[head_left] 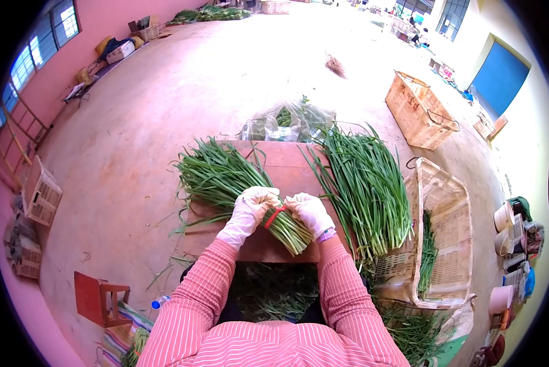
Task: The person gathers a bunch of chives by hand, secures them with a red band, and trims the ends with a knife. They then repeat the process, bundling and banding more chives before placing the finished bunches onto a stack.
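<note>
- Head view: pinching narrow with the gloved left hand and right hand, closing right in on the red band!
- Working over the green bundle, laid slantwise across the reddish tabletop, pale stem ends pointing near right!
- Looking right now, spotting the loose green pile just beside, then the tilted crate, holding more greens!
- Glancing past the far edge, catching the clear plastic bag.
</note>
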Demonstrator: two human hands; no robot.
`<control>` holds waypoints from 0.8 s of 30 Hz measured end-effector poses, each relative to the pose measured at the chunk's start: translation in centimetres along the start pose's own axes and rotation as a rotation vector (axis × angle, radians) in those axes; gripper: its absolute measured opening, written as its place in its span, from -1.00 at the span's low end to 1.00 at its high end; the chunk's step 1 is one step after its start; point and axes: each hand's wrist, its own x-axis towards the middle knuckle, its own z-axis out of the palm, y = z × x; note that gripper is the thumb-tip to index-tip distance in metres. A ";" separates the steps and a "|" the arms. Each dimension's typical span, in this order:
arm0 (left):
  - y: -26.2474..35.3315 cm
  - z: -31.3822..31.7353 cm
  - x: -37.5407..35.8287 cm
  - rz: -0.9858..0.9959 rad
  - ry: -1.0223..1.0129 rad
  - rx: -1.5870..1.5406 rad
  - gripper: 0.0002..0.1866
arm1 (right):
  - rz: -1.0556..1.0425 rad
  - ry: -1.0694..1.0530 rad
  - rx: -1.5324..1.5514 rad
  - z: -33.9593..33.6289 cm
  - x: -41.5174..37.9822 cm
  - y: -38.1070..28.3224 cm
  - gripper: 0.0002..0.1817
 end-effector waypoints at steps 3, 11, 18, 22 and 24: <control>-0.7 -0.2 0.8 0.069 0.049 0.180 -0.86 | -0.318 0.031 -0.421 1.1 -1.3 0.4 -0.81; -0.8 0.0 3.0 0.280 -0.094 0.622 -0.79 | -0.705 -0.045 -1.014 1.8 -1.9 -0.2 -0.87; 8.1 -1.2 1.3 -0.258 0.237 0.870 -0.64 | -0.872 0.098 -0.554 0.5 -0.5 -0.2 -0.68; 3.9 -2.3 0.9 0.032 -0.358 1.418 -0.42 | -0.416 -0.261 0.049 2.3 0.1 -0.8 -0.74; 5.5 0.1 0.2 -0.171 -0.217 1.192 -0.39 | -0.568 -0.177 -0.353 1.3 1.5 1.1 -0.73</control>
